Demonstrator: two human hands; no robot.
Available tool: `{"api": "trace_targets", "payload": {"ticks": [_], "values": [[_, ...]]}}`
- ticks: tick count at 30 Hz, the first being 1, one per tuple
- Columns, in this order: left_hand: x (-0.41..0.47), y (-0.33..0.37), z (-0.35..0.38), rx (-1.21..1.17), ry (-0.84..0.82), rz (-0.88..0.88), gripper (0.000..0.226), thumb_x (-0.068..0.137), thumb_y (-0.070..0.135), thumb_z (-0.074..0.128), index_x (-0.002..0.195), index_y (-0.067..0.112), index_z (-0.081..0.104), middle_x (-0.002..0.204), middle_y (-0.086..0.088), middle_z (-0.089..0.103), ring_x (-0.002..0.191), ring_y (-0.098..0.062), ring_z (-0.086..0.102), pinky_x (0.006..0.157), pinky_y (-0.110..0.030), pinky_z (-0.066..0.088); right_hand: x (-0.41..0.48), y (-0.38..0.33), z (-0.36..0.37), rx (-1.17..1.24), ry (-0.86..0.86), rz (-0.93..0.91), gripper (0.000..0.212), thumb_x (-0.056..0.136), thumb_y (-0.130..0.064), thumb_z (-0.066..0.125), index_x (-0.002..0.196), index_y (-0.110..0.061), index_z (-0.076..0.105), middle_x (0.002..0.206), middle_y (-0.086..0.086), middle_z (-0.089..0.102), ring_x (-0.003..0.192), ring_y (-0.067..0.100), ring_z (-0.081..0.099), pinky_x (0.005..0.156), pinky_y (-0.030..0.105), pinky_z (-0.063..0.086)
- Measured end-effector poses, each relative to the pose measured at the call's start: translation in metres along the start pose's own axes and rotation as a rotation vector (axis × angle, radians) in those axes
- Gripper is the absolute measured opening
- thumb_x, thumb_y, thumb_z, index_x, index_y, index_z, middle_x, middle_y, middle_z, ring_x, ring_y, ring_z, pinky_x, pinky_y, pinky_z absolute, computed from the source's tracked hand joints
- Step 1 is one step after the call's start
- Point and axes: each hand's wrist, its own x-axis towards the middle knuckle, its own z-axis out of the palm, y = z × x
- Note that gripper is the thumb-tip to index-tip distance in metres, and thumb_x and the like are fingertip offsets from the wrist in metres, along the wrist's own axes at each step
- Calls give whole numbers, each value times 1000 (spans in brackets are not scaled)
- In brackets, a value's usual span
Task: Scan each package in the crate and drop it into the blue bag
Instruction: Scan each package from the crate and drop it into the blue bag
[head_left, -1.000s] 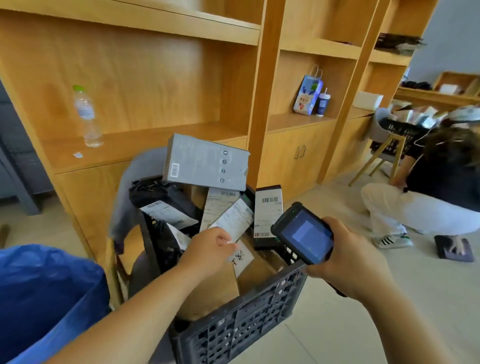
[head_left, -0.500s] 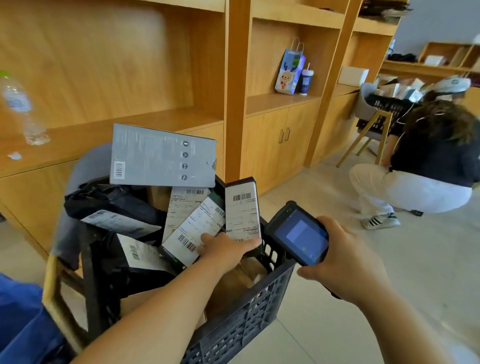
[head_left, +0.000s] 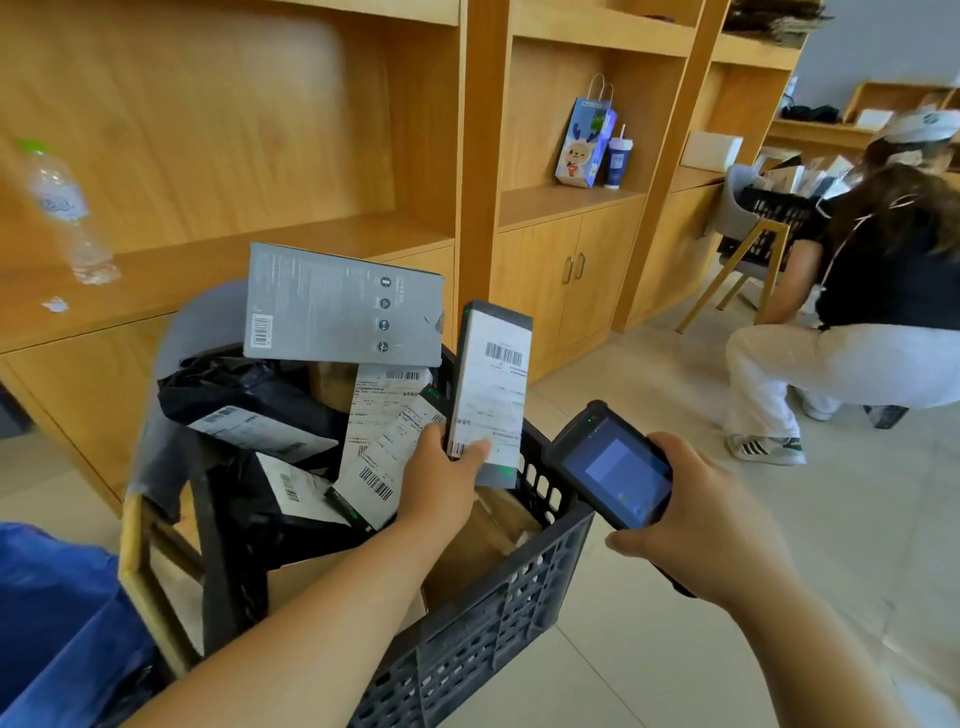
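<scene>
Now the left hand (head_left: 441, 467) clamps a labelled package (head_left: 491, 384) upright; the right hand (head_left: 696, 525) grips the scanner (head_left: 610, 465).

Room: wooden shelving (head_left: 467, 156) along the wall, pale tiled floor (head_left: 675, 649).
I see closed cabinet doors (head_left: 574, 280) below, a grey wall (head_left: 883, 47) far right, and even light.

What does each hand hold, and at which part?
Left hand grips the labelled box at its lower end. Right hand holds the scanner by its lower body.
</scene>
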Motion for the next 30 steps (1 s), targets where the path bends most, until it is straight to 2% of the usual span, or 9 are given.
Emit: {"api": "trace_targets", "payload": {"ticks": [4, 7, 9, 12, 15, 17, 19, 24, 30], "values": [[-13, 9, -41, -29, 18, 18, 22, 94, 18, 58, 114, 25, 50, 116, 4, 59, 96, -12, 60, 76, -33, 60, -11, -15, -1, 17, 2, -40, 84, 50, -45, 78, 121, -36, 35, 88, -16, 46, 68, 10, 54, 55, 32, 51], [-29, 7, -80, -12, 32, 69, 24, 94, 12, 57, 108, 31, 52, 109, 10, 60, 107, -16, 59, 86, -39, 56, -21, -32, 0, 13, 4, -69, 87, 50, -46, 78, 124, -34, 35, 92, -12, 49, 72, 13, 54, 55, 31, 50], [-41, 2, -108, -31, 59, 87, 27, 93, 10, 58, 102, 35, 54, 104, 15, 61, 105, -16, 61, 80, -35, 58, -29, -46, 2, 8, -4, -102, 86, 50, -47, 77, 124, -35, 35, 91, -11, 49, 74, 14, 53, 56, 32, 51], [-62, -7, -150, -78, 132, 105, 29, 90, 10, 64, 104, 32, 53, 106, 7, 63, 97, -16, 65, 67, -30, 60, -43, -70, 7, -7, -43, -154, 90, 48, -52, 76, 126, -34, 35, 92, -11, 49, 77, 15, 53, 59, 34, 52], [-87, -20, -191, -81, 238, 102, 32, 85, 10, 70, 105, 28, 51, 107, 0, 62, 91, -15, 67, 61, -27, 59, -59, -98, 14, -30, -79, -219, 99, 48, -55, 77, 133, -33, 31, 97, -12, 47, 79, 15, 53, 61, 32, 51], [-106, -28, -216, -67, 276, 105, 35, 83, 11, 72, 105, 29, 52, 108, 3, 61, 89, -14, 67, 57, -22, 57, -69, -117, 20, -36, -97, -268, 101, 49, -55, 79, 135, -33, 30, 101, -11, 49, 85, 15, 53, 65, 33, 50], [-125, -35, -239, -36, 307, 116, 36, 81, 12, 74, 101, 33, 54, 107, 9, 61, 90, -11, 66, 57, -22, 57, -80, -136, 25, -32, -127, -312, 100, 49, -55, 80, 134, -32, 32, 107, -9, 52, 91, 17, 55, 69, 36, 51], [-164, -52, -282, 3, 360, 113, 33, 82, 14, 74, 100, 34, 55, 108, 10, 65, 101, -11, 63, 68, -32, 60, -104, -178, 36, -66, -161, -423, 89, 51, -58, 77, 124, -32, 35, 97, -10, 49, 82, 16, 52, 57, 31, 44], [-190, -61, -312, -33, 416, 117, 33, 82, 11, 73, 98, 34, 54, 104, 11, 64, 99, -9, 62, 58, -21, 57, -126, -211, 43, -93, -214, -499, 90, 53, -57, 78, 128, -32, 34, 100, -10, 47, 86, 17, 50, 62, 31, 44]]}}
